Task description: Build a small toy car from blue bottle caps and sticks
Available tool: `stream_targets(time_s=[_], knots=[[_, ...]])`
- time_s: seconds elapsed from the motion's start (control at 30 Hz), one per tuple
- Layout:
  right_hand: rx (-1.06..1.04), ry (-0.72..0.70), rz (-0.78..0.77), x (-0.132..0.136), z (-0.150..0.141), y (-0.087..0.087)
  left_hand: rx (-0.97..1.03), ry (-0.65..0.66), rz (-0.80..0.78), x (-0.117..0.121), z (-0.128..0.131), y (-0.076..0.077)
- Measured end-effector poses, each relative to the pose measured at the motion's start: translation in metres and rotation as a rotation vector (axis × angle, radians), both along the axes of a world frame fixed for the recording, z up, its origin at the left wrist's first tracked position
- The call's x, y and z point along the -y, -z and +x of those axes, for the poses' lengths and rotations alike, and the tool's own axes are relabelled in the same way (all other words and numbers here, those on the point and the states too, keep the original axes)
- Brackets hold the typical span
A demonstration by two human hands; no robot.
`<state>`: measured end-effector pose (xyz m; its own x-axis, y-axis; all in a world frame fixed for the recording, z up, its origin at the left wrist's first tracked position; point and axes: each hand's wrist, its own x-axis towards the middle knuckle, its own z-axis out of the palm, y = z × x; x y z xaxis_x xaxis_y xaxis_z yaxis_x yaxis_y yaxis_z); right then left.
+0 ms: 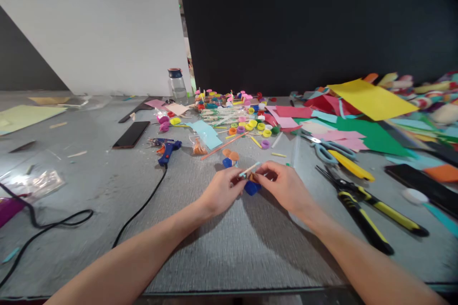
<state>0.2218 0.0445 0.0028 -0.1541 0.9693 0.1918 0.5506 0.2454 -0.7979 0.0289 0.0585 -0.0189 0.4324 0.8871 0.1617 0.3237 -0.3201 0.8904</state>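
Note:
My left hand (225, 188) and my right hand (284, 183) meet over the near middle of the table. Between them is a small craft piece with a blue cap-like base (252, 188) and some brown-orange material above it, partly covered by fingers. A pale stick with light blue on it (249, 169) lies across the top at my left fingertips. Both hands are closed, the fingers pinching the piece from either side. Just beyond my left hand stands a similar small piece with a blue base (227, 162) and orange round tops (234, 156).
A blue glue gun (169, 151) with a black cord lies left, beside a black phone-like slab (131, 134). Scissors (327, 148), a yellow cutter (350, 165) and pliers (358, 193) lie right. Coloured caps (253, 124), sticks, paper (372, 98) and a bottle (177, 83) are farther back.

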Motion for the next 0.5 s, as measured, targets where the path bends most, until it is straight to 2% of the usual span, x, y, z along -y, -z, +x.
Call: stream_targets(time_s=[0.23, 0.5], knots=[[-0.092, -0.01, -0.007, -0.0004, -0.0009, 0.0042, -0.021, -0.013, 0.086, 0.0013, 0.0015, -0.0039], [-0.201, -0.003, -0.116, 0.0037, -0.0054, 0.0034, 0.048, -0.007, 0.01, 0.0008, 0.0042, -0.0006]])
